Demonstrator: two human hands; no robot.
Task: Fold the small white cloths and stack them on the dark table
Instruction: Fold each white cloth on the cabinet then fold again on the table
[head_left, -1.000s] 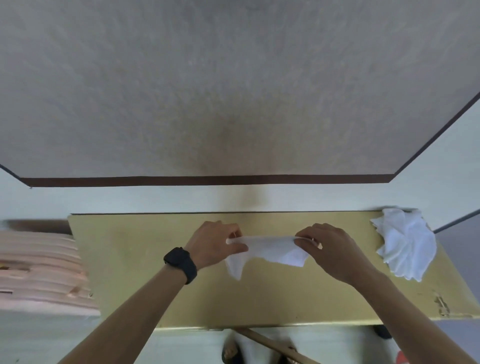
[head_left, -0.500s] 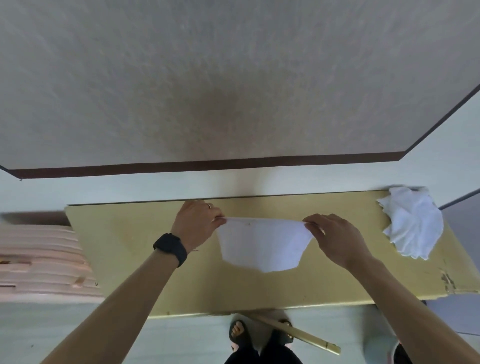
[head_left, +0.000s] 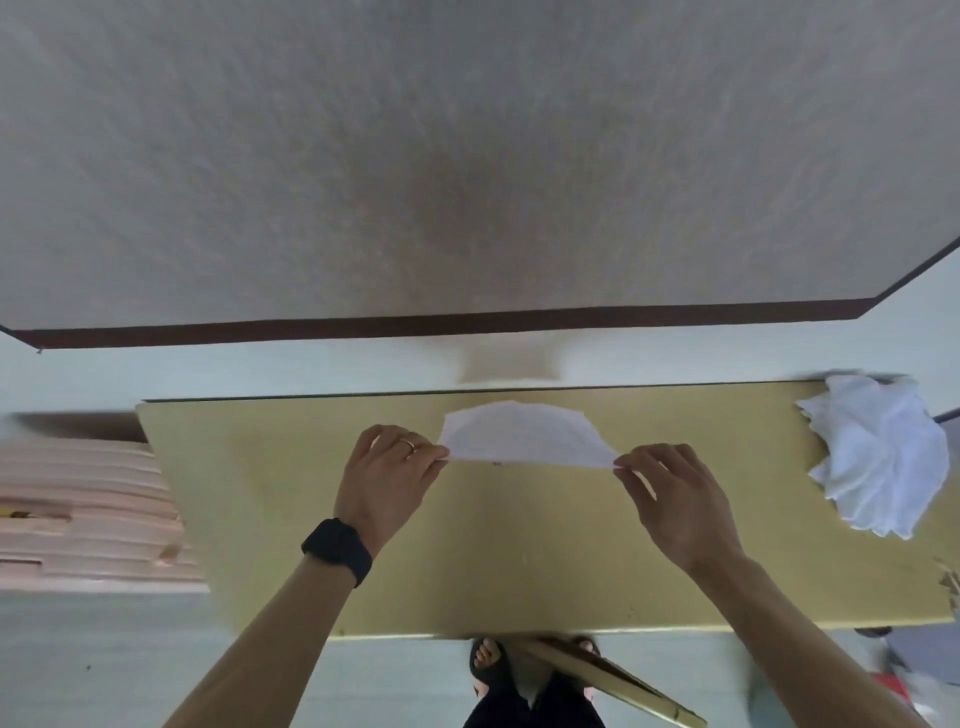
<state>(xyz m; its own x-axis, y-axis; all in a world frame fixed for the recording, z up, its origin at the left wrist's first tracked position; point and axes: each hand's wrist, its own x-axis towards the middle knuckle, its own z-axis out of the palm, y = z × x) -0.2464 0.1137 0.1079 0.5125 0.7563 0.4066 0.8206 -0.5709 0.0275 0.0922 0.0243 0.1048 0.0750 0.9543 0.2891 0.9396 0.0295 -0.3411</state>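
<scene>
A small white cloth is stretched flat over the middle of the yellowish table. My left hand pinches its near left corner. My right hand pinches its near right corner. The cloth's far edge fans away from me toward the table's back edge. A crumpled heap of white cloths lies at the table's far right end, apart from both hands. A black watch sits on my left wrist.
A stack of pink slatted pieces lies left of the table. A wall with a dark baseboard rises behind. A yellow table leg and my sandalled feet show below the front edge.
The cloth went from bunched between my hands to spread out and hanging toward me, then flipped so its free edge now lies away from me. My hands moved apart.
</scene>
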